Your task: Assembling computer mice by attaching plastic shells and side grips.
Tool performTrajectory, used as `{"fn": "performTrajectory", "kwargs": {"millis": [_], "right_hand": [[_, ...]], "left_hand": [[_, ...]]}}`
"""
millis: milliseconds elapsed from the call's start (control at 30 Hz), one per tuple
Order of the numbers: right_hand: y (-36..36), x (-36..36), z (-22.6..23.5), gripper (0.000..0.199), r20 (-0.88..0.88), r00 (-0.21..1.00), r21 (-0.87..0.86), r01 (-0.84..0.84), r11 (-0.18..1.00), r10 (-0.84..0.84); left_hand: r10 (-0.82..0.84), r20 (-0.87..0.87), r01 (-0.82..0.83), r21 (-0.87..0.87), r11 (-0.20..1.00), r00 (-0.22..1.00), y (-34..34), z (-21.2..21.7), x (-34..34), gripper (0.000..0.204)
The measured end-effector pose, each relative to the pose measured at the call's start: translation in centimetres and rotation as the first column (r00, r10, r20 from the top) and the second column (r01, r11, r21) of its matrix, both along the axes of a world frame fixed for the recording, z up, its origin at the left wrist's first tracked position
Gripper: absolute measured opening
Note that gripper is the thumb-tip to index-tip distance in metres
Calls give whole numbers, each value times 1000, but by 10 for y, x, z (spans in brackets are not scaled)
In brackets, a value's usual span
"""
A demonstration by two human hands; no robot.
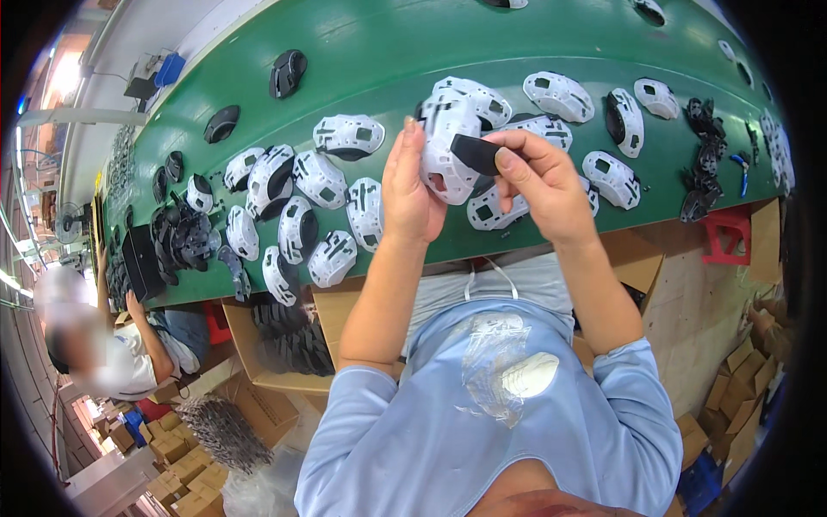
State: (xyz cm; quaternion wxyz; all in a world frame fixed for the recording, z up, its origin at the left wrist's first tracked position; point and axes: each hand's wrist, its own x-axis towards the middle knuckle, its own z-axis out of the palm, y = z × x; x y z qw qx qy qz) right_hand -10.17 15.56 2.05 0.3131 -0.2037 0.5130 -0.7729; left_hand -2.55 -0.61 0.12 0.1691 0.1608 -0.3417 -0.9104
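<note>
My left hand (408, 194) grips a white curved plastic shell (444, 133) with slots and holes, holding it up above the green table (405, 39). Between the thumb and fingers of my right hand (551, 185) is a flat black piece (474, 153), its far end lying against the shell's right side. Whether that piece is joined to the shell cannot be made out. Similar white shells lie around both hands, one white shell (558, 95) beyond my right hand and another (366, 214) beside my left wrist. Some show black parts inside or along an edge.
Dark parts (177, 233) are heaped at the table's left, near a seated co-worker (129, 353). On the right lie black parts (706, 155) and a blue-handled tool (743, 172). An open carton (267, 349) with black pieces stands below the table edge; a red stool (728, 233) is at right.
</note>
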Motion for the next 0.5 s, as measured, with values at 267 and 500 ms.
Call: {"fn": "performTrajectory", "kwargs": {"millis": [267,500], "right_hand": [[5,-26,18,18,-258,957,99,-111,989,134],[-6,15,-3,26,81,995,-206,80,975,-64]], "left_hand": [[-222,40,220,63,974,974,-15,4,6,30],[11,-188,19,155,988,982,8,-5,21,36]]}}
